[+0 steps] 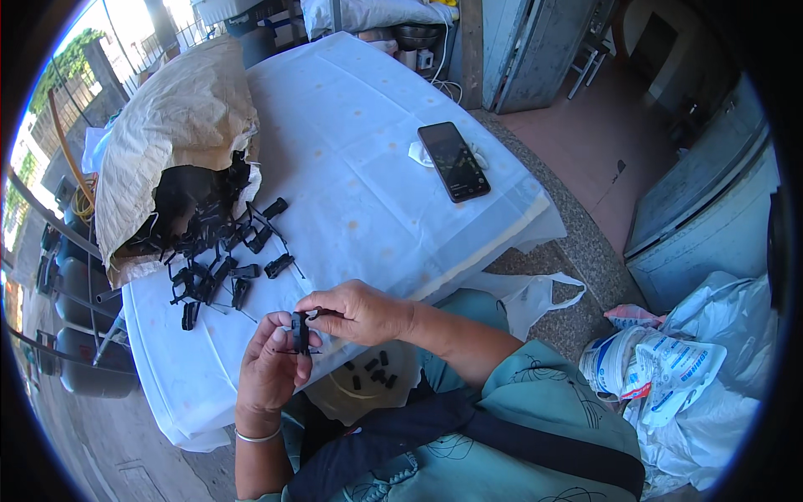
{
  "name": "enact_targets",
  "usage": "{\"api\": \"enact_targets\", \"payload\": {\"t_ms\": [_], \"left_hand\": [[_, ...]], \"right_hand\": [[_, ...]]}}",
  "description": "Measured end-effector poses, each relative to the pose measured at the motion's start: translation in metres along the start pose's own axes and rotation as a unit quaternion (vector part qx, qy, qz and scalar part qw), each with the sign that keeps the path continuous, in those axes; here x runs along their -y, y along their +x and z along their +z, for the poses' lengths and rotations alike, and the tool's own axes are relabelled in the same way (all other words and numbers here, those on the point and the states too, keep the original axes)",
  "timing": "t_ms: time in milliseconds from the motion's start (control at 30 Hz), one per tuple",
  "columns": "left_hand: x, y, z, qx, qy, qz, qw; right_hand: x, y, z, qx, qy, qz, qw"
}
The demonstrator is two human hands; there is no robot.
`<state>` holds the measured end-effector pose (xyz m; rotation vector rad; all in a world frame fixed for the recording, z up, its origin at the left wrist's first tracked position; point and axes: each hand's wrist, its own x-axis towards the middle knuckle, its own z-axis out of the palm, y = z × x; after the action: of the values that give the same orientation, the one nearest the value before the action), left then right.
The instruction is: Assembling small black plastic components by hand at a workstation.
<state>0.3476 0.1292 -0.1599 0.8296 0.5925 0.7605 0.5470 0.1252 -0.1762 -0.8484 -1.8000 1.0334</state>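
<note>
pinching at its ends, a small black plastic clip [300,331] is being held between left hand [269,368] and right hand [355,311], at six o'clock from the black parts pile [219,251]; it is judged light, stiff

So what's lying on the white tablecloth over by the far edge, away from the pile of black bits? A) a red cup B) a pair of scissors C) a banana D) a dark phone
D: a dark phone lies flat on the white tablecloth, apart from the black plastic parts spilling from the sack.
</note>
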Motion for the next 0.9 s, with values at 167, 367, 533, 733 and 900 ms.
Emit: {"api": "enact_targets", "payload": {"t_ms": [167, 367, 533, 733, 900], "left_hand": [[0.008, 0.008, -0.001, -0.071, 0.073, 0.044, 0.994], [0.009, 0.004, -0.007, -0.121, 0.182, 0.110, 0.970], [0.011, 0.011, -0.009, -0.103, 0.092, 0.122, 0.983], [0.016, 0.011, -0.021, -0.077, 0.032, 0.139, 0.987], [0.020, 0.011, -0.020, -0.080, 0.062, 0.147, 0.984]], "right_hand": [[0.019, -0.001, -0.008, -0.103, -0.171, -0.061, 0.978], [0.009, -0.034, -0.114, -0.344, -0.502, 0.313, 0.729], [-0.017, -0.041, -0.144, -0.290, -0.537, 0.407, 0.680], [-0.020, -0.024, -0.136, -0.366, -0.502, 0.357, 0.697], [-0.026, -0.028, -0.106, -0.304, -0.463, 0.204, 0.807]]}}
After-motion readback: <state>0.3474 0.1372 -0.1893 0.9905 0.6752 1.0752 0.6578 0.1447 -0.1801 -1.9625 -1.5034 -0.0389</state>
